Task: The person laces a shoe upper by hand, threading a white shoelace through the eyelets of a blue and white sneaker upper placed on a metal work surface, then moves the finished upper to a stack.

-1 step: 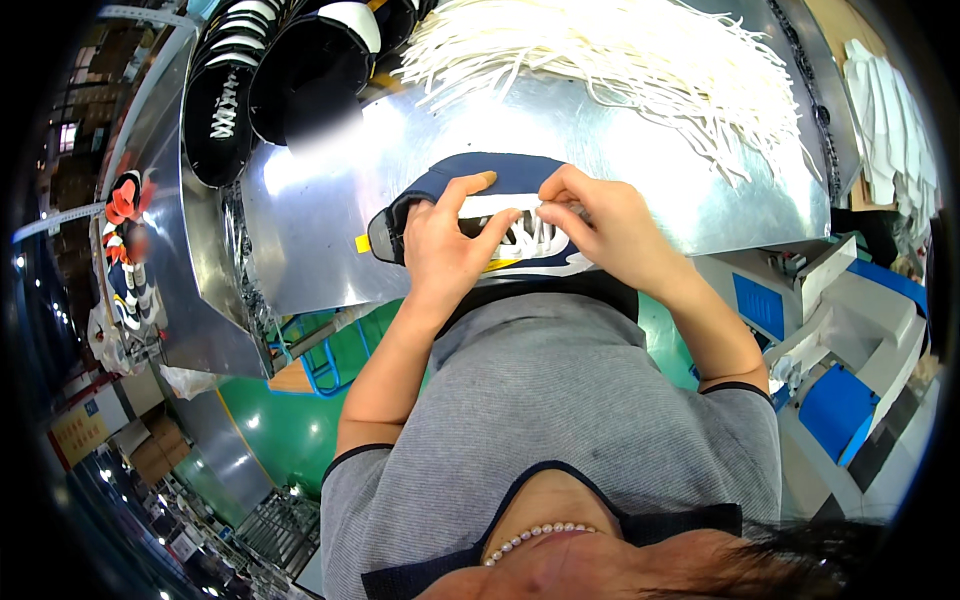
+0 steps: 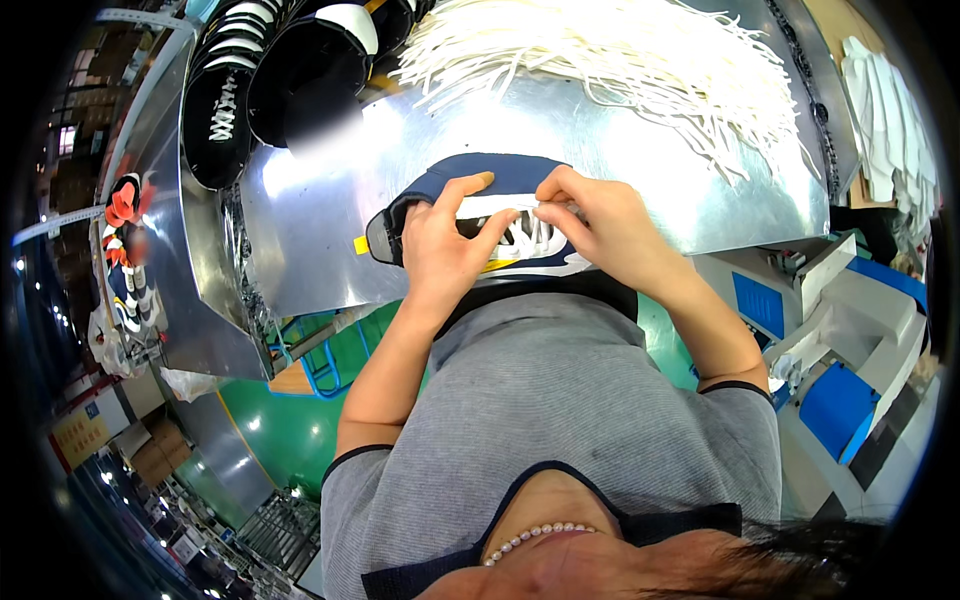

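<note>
A navy and white shoe upper point(image 2: 518, 172) lies on the metal table close to my body, its grey-lined heel end toward the left. My left hand point(image 2: 440, 243) grips the upper at its opening, fingers on the far side, with the thumb stretched toward the eyelets. White shoelace point(image 2: 530, 240) crosses the throat of the upper in several rows. My right hand point(image 2: 605, 225) pinches thumb and forefinger together at the eyelet edge, on what looks like the lace; its end is hidden by the fingertips. A yellow tab point(image 2: 361, 245) sticks out beside the heel.
A big heap of loose white laces point(image 2: 620, 70) covers the far part of the metal table point(image 2: 330, 225). Black shoe uppers point(image 2: 215, 130) stand at the far left. White strips point(image 2: 885, 120) hang at the right, above a grey and blue machine point(image 2: 850, 330).
</note>
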A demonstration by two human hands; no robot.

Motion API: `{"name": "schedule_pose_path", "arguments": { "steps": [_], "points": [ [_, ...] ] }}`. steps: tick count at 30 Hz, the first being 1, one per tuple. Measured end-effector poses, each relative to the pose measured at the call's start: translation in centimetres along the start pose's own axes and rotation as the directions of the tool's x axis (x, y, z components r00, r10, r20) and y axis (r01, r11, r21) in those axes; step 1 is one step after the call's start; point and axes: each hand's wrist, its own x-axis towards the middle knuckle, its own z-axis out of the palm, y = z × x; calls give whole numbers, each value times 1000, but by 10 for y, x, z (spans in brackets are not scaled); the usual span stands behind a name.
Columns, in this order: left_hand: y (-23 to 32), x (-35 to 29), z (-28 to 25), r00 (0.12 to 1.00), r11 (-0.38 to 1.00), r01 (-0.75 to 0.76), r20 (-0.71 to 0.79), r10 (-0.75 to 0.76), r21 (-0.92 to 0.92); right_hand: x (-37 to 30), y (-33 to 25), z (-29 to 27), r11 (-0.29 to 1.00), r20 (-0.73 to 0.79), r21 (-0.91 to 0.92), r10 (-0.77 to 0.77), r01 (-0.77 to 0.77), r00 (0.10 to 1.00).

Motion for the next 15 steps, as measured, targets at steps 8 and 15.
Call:
{"name": "schedule_pose_path", "arguments": {
  "steps": [8, 15],
  "points": [
    [1, -5, 0, 999, 999, -44, -31, 43, -32, 11, 6, 9, 966, 53, -233, -99, 109, 994],
    [2, -5, 4, 996, 998, -56, -66, 54, -32, 0, 1, -3, 990, 59, -141, -1, 10, 998]
  ]
}}
